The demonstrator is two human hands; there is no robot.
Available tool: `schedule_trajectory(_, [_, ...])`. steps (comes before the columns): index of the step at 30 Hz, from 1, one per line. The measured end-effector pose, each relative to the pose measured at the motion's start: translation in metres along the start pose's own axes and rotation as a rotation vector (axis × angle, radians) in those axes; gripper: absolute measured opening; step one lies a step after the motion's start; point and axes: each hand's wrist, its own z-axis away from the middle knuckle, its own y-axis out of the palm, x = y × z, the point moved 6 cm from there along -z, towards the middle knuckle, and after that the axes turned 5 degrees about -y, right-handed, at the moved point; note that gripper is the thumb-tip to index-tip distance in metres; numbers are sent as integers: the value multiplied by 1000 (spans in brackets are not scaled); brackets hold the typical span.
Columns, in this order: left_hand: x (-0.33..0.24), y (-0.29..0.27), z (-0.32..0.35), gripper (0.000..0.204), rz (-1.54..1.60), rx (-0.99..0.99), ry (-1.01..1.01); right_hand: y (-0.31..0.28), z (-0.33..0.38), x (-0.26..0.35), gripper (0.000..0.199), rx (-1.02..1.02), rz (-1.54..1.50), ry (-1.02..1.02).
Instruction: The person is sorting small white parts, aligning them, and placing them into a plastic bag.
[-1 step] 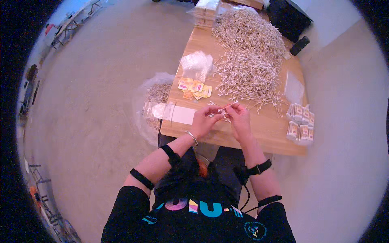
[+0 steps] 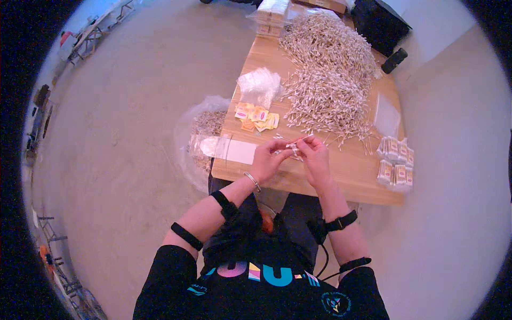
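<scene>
Close together above the near part of the wooden table (image 2: 352, 186), my two hands meet over a few white-tipped cotton swabs (image 2: 293, 145). My left hand (image 2: 268, 161) has its fingers closed around some of the swabs, with tips sticking out toward the right. Thumb and fingers of my right hand (image 2: 316, 161) pinch at swabs in the same spot. How many each hand holds is hidden by the fingers. Just beyond the hands spreads a large heap of loose cotton swabs (image 2: 333, 80). A flat white piece (image 2: 240, 151) lies beside my left hand, partly under clear film.
Yellow and orange cards (image 2: 257, 116) and clear plastic bags (image 2: 258, 85) lie at the table's left. Packed swab bundles (image 2: 396, 162) sit at the right edge, near a flat clear bag (image 2: 386, 115). A black cylinder (image 2: 394, 60) stands farther back. Left of the table is a large swab-filled bag (image 2: 207, 124).
</scene>
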Motion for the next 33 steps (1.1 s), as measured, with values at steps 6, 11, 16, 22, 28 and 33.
schedule_trajectory(6, [-3, -7, 0, 16, 197, -67, -44, -1, 3, -1, 6, 2, 36, 17])
schedule_trajectory(11, [-13, -14, 0, 14, 239, -92, 29, 6, 8, -1, 10, 140, 96, 4])
schedule_trajectory(16, [-29, -12, 2, 15, 277, -31, 84, 7, 12, 5, 9, 200, 90, 2])
schedule_trajectory(22, [-32, -22, 4, 12, 183, -51, -16, 17, 19, 16, 6, 253, 275, -36])
schedule_trajectory(28, [-30, -21, 3, 10, 262, -54, 19, 20, 17, 11, 8, 233, 274, -54])
schedule_trajectory(33, [-26, -17, 1, 7, 317, -36, 30, 24, 19, 13, 10, 213, 326, -42])
